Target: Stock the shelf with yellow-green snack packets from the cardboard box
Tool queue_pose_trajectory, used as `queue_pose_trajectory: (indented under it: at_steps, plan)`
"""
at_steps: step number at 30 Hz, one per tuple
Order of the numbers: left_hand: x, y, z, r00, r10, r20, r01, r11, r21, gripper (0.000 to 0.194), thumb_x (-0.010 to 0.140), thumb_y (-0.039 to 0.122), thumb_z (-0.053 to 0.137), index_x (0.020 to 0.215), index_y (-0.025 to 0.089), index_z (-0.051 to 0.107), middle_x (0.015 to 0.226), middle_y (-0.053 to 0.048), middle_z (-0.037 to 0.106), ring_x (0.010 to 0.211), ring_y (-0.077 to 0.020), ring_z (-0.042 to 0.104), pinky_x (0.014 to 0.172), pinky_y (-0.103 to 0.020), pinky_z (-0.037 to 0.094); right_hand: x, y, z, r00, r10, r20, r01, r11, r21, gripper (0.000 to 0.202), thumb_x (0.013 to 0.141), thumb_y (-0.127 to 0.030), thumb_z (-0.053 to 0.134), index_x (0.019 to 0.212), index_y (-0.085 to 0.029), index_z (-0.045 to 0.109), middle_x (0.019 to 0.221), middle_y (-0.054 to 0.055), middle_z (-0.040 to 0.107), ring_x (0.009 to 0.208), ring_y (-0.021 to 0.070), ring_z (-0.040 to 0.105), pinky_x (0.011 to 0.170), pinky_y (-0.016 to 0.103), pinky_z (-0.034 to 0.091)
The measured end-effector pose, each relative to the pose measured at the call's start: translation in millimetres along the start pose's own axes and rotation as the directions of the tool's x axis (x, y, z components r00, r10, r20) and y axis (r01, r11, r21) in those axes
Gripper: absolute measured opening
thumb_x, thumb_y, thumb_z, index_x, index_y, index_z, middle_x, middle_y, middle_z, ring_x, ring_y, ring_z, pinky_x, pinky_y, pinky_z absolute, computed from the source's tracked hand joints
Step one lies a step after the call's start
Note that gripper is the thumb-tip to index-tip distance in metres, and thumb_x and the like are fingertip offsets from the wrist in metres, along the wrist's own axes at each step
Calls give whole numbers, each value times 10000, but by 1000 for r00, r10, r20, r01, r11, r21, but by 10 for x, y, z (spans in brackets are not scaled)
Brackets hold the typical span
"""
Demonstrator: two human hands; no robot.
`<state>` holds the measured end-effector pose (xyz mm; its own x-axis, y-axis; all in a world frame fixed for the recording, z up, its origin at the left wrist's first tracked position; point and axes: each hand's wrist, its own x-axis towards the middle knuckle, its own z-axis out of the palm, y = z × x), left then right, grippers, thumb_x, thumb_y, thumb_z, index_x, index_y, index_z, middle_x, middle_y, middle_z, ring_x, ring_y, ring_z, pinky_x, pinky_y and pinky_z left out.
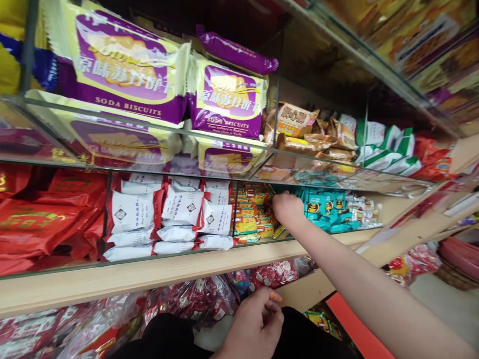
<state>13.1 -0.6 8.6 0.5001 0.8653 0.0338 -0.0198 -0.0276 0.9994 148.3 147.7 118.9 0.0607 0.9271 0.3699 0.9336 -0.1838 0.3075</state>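
My right hand (288, 209) reaches into a lower shelf compartment at the divider beside small orange-and-yellow snack packets (249, 217). Its fingers are curled down and mostly hidden; a dark red patch shows beside them, too unclear to name. Just to the right of this hand lie teal snack packets (325, 207). My left hand (254, 321) is low in front of my dark-clothed legs, below the shelf edge. Its fingers are loosely bent with gaps between them, and nothing shows in them.
White-and-red packets (187, 207) and large red packets (45, 214) fill compartments to the left. Purple soda biscuit packs (127, 70) stand on the upper shelf behind clear panels. A pale wooden ledge (149, 274) runs along the front; bagged red goods (198, 299) lie below.
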Motion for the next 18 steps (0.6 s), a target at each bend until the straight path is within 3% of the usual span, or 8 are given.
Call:
queue_pose_trajectory:
  at_steps: [6, 9, 11, 13, 14, 16, 18]
  plan:
    - [26, 18, -56, 1000, -14, 13, 14, 998, 66, 140, 748, 176, 494, 868, 180, 567, 737, -26, 596, 649, -149, 545, 617, -254, 442, -49, 46, -142, 999, 3, -54, -3, 1000, 15, 254, 787, -54, 412, 854, -47, 656, 872, 213, 611, 802, 266, 619, 575, 291, 475]
    - [52, -9, -80, 999, -36, 15, 34, 993, 109, 134, 762, 224, 509, 870, 191, 581, 774, -39, 637, 689, -164, 576, 644, -259, 457, -357, 192, -269, 992, -10, -125, 16, 999, 44, 231, 855, -212, 406, 915, -137, 615, 924, 140, 588, 836, 240, 590, 584, 267, 462]
    - [63, -27, -90, 998, -55, 19, 53, 990, 128, 136, 766, 253, 521, 873, 207, 592, 784, -32, 659, 698, -168, 594, 663, -259, 464, -675, 414, -238, 985, -19, -171, 46, 987, 157, 265, 878, -328, 387, 931, -179, 600, 903, 99, 583, 846, 217, 577, 629, 262, 457]
    - [68, -41, -94, 998, -70, 5, 68, 988, 142, 140, 761, 281, 541, 874, 228, 606, 795, -19, 676, 743, -179, 614, 704, -261, 470, -1050, 746, -31, 988, 28, -150, 25, 942, 336, 304, 882, -386, 370, 967, -193, 589, 917, 83, 587, 877, 204, 568, 725, 275, 446]
    - [70, -48, -95, 997, -82, -9, 82, 985, 153, 143, 753, 299, 555, 868, 237, 613, 802, -13, 682, 774, -189, 620, 725, -263, 472, -1256, 939, 146, 994, 74, -81, -34, 907, 419, 313, 885, -391, 365, 988, -192, 582, 945, 84, 588, 901, 203, 564, 777, 287, 432]
    - [75, -77, -97, 993, -119, -16, 120, 974, 193, 164, 726, 342, 589, 852, 246, 628, 801, -8, 688, 805, -207, 624, 734, -265, 480, -1701, 1320, 623, 964, 189, 185, -257, 831, 494, 303, 894, -362, 353, 980, -175, 575, 964, 92, 595, 938, 206, 555, 837, 313, 409]
    - [80, -148, -101, 986, -166, -21, 166, 955, 244, 179, 701, 388, 613, 822, 257, 638, 766, 1, 689, 774, -213, 630, 700, -256, 495, -2179, 1610, 1194, 889, 214, 405, -402, 788, 466, 270, 900, -286, 355, 892, -152, 590, 830, 75, 626, 787, 185, 597, 730, 306, 458]
